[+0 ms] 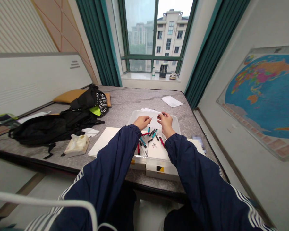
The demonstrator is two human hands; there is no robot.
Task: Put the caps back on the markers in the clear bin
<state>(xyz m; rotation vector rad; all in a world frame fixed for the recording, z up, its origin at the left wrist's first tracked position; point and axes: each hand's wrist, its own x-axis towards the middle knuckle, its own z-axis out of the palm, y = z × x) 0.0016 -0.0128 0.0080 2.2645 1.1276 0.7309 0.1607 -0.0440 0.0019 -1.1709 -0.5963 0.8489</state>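
Note:
Both hands are raised over a shallow translucent tray (178,125). My left hand (142,122) is closed in a pinch at the tray's left side; what it holds is too small to name. Across a small gap to the right, my right hand (165,121) has its fingers pinched on a small dark piece (159,116). Below the hands, several black, teal and red pen parts lie scattered in the tray, among them a red one (162,142) and a teal one (155,133). Small metallic bits (154,145) rest near the tray's front.
White boxes (162,170) stand under the tray's front edge. A white board (103,141), a tissue box (77,145) and a black backpack (50,125) are to the left. Paper (171,101) lies behind the tray, and a blue-patterned item (199,142) sits at its right.

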